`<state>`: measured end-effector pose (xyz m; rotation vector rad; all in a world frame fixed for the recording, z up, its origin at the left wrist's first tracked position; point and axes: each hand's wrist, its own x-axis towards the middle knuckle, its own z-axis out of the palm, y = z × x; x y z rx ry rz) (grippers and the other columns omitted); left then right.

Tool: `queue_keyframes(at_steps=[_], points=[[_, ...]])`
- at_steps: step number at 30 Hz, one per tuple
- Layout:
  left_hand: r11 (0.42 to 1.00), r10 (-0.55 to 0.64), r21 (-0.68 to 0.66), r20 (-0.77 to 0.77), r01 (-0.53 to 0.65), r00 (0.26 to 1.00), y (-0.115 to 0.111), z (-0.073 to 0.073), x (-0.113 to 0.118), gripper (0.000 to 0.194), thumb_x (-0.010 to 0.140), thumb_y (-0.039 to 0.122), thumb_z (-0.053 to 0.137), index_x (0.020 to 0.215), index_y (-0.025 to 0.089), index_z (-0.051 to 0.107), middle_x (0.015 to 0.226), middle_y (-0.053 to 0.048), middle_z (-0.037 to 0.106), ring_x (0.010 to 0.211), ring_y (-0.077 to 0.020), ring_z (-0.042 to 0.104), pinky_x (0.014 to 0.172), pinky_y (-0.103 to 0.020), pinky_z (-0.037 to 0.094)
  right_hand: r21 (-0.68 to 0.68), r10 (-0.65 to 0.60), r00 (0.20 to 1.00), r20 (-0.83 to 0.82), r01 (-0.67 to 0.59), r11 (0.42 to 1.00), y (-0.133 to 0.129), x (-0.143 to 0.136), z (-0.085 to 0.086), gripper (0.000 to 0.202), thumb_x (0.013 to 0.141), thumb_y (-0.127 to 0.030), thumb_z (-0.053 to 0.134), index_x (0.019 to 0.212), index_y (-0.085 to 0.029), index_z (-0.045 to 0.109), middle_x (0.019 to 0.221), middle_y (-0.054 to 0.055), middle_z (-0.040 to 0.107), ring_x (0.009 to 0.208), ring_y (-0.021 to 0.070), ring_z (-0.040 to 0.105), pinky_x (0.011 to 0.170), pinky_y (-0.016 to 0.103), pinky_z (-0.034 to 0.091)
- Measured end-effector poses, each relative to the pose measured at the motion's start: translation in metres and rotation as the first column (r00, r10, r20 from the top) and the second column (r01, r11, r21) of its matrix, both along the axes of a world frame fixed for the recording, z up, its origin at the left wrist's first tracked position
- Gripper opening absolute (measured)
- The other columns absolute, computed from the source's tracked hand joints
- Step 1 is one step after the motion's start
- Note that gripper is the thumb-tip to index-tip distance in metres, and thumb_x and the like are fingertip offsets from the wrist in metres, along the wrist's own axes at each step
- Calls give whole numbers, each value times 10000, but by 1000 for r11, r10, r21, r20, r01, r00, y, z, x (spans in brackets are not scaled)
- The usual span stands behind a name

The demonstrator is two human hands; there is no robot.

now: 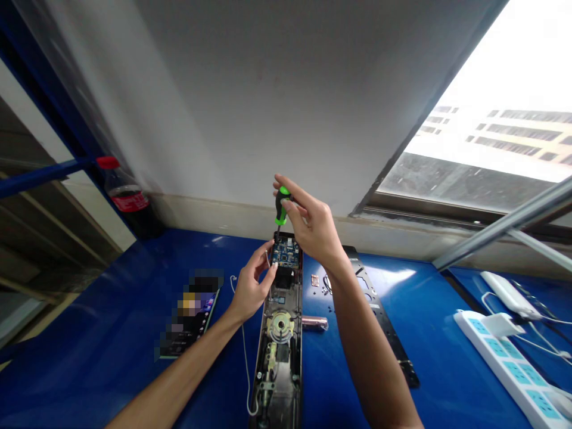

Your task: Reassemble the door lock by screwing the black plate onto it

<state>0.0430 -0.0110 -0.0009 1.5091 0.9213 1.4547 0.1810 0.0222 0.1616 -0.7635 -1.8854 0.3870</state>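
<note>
A screwdriver (281,205) with a black and green handle stands nearly upright, its shaft meeting the upper left corner of a blue circuit board (288,256). My right hand (310,223) is closed around that handle, thumb and fingers pinching it. The board lies at the far end of a long, narrow dark housing (281,390), which looks like an opened electronic door lock. My left hand (255,283) has its index finger and thumb against the board's left edge. Lower in the housing sits a round brass-coloured disc (280,325).
A phone (190,325) and a thin white cable (245,357) lie left on the blue table (120,304). Right of the housing are a pinkish cylinder (315,323), small screws and a black plate (384,328). A cola bottle (129,199) and a power strip (507,363) stand farther out.
</note>
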Motion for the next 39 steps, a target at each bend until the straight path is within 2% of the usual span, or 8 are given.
queue_keyframes(at_steps=[2,6,9,15,23,30,35,39], points=[[1000,15,0,-1,-15,1000,0,0,0,519,961,338,607,1459,254,487,1329,-92,668,1155,-239,671,1073,-443,500,0,-28,999,-21,28,1000,-1,1,-2,378,983,-270,525,1346,-313,618,1129,25,686,998,155,656,906,337,612],[1000,26,-1,-14,-27,1000,0,1,1,519,963,345,608,1458,238,491,1278,-95,689,1126,-233,676,1062,-431,503,71,-166,985,-37,168,983,1,-4,-6,263,907,-301,679,1168,-307,715,949,24,573,868,143,590,795,294,616],[1000,24,0,-13,-24,1000,0,1,1,527,963,337,612,1463,235,483,1320,-101,670,1170,-236,660,1085,-428,486,50,-160,987,-33,161,986,1,-7,-6,287,938,-303,632,1221,-299,684,1013,44,582,916,151,604,817,301,621],[1000,9,5,24,-9,1000,-1,1,1,521,965,323,610,1465,244,482,1423,-108,612,1279,-254,613,1141,-438,447,-75,16,999,-39,-19,997,-1,-4,-4,407,966,-244,521,1368,-280,579,1231,23,688,1087,173,681,931,347,636],[997,65,36,4,-65,998,-1,3,3,507,956,316,624,1441,226,506,1419,-99,612,1236,-244,637,1103,-409,499,-15,-20,998,-66,19,1000,-10,-3,-9,346,955,-251,549,1287,-288,640,1208,3,708,1068,173,702,932,342,639],[994,99,60,-126,-92,987,-4,10,1,495,943,307,634,1424,263,520,1444,-95,583,1089,-260,700,998,-471,583,-8,-106,986,-127,106,994,-32,29,-5,327,914,-248,631,1237,-294,649,1168,0,723,1047,213,733,921,386,648],[938,294,284,-351,-197,889,-12,25,0,408,947,247,609,1354,268,580,1531,-99,491,1384,-314,489,1119,-578,454,-92,-171,980,-101,162,983,-48,64,-4,313,856,-257,710,1167,-263,680,1036,9,760,966,220,759,849,386,660],[870,311,488,-438,-68,844,-19,33,2,240,930,156,591,1133,237,689,1361,-78,641,1329,-293,520,1106,-591,447,-190,-167,985,-33,158,969,-51,88,-6,265,826,-280,741,1083,-232,698,986,9,770,932,207,764,818,359,654]])
